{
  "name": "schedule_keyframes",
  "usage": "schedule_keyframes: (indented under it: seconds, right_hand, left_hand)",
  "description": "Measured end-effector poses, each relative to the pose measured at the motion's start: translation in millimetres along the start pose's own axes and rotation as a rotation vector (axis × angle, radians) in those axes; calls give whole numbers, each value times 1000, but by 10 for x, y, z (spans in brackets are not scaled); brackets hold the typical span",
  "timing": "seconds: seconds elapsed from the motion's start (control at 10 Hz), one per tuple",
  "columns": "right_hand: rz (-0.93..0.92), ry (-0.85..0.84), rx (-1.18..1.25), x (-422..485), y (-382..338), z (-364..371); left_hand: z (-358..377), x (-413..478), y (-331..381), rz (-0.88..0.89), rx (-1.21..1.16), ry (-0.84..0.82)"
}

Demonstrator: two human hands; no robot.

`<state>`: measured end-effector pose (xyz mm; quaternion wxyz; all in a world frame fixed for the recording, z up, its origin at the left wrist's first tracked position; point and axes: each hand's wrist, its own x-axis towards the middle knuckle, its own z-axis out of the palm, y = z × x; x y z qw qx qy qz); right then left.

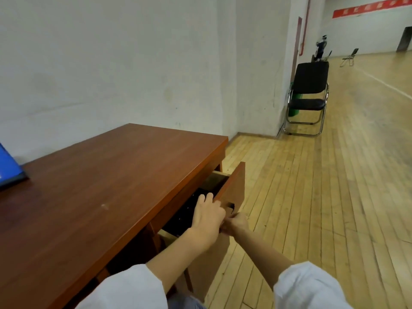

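Beneath the desk [111, 186] top, the brown wooden drawer [234, 186] stood pulled open, a flat black item [184, 216] inside. The left hand [207, 216] reached in over that item, its grip unclear, while the right hand [236, 224] pinched the drawer's front edge beside it.

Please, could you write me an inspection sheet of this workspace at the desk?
Surface: brown wooden desk, smooth top.
Job's things: drawer pulled open; a black object lies inside, kind not clear.
Clutter: blue folder at the desk's far left edge.
Grippers: left hand reaches into the drawer onto the black object; right hand grips the drawer front's top edge.
Cables: nothing seen.
Surroundings: white wall, wooden floor, black folding chair by the wall, a person far away.
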<state>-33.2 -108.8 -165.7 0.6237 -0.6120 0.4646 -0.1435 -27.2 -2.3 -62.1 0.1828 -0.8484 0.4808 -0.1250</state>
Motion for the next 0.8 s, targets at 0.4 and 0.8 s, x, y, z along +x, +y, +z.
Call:
schedule_keyframes:
  seconds: [0.4,0.8]
  right_hand:
    - [-18,4,-20,153,-255,773]
    - [-17,-92,-147,424,-230,796]
  left_hand:
    - [655,258,-343,-40,103,-119]
    - [399,686,-328,80,42,-314]
